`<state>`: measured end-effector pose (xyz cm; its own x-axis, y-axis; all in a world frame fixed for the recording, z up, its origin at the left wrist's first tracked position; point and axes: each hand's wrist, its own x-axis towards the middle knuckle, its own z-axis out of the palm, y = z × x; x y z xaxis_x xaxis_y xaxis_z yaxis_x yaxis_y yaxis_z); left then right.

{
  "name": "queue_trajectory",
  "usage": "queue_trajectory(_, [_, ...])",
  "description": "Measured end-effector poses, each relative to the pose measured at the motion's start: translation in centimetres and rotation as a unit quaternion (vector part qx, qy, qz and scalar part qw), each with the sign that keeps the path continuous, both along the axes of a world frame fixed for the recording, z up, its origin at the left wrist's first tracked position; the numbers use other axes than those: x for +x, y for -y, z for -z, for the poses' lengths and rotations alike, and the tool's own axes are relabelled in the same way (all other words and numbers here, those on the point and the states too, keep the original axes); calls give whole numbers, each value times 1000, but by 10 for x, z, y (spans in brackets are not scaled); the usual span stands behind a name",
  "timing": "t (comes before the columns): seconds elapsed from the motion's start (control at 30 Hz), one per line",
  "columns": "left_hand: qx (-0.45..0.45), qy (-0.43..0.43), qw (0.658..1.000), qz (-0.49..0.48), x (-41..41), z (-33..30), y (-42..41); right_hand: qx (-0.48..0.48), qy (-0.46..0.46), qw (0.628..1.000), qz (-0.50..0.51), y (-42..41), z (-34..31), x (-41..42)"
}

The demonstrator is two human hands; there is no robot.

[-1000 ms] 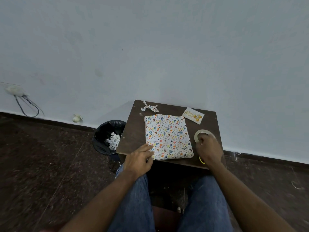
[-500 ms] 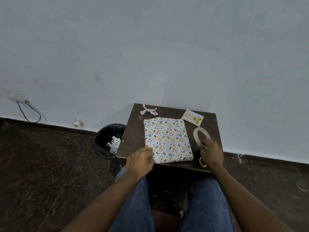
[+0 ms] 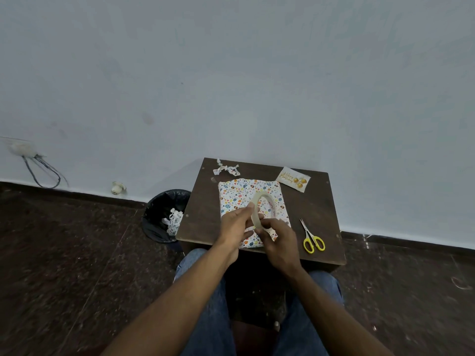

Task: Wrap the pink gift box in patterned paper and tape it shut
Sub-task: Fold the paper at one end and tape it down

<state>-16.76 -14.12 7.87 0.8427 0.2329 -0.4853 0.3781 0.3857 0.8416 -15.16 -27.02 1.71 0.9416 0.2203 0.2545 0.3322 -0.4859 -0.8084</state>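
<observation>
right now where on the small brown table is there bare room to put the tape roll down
Bare patches on the dark brown wooden table: the left strip beside the wrapped patterned box, and the right side between the birthday card and the yellow-handled scissors. Crowded: the near middle, where both hands hold the translucent tape roll, and the paper scrap.

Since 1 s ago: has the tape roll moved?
Yes. The tape roll left the table right of the wrapped box; both hands now hold it above the box.
</observation>
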Motion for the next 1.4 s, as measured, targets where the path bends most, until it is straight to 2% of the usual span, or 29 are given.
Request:
queue_trajectory(0.2, [-24,3,1000,16,-6,2,-7,27,-13,1000,-1,-3,1,-3])
queue_trajectory(0.37, [-58,-21,998,-12,-5,-1,-8,-16,30,999,-23,-3,1,-3])
queue_trajectory(0.47, [-61,-25,998,-20,-4,-1,-10,-35,56,997,-25,-3,0,-3])
queue_trajectory(0.8, [-51,5,998,-21,-9,0,-9,-24,17,999,-22,-3,4,-3])
queue_trajectory(0.93, [-38,-7,998,-40,-7,0,-9,-22,38,999,-15,-3,0,-5])
queue_trajectory(1.07, [11,-7,998,-67,-6,2,-12,-48,100,994,-9,-3,-6,-6])
queue_trajectory(1.3, [155,21,985,-73,-4,7,-17,-160,135,978,-17,5,-6,-6])
queue_trajectory(1.4, [279,41,958,-45,-3,15,-19,-166,159,973,-21,3,-5,-7])
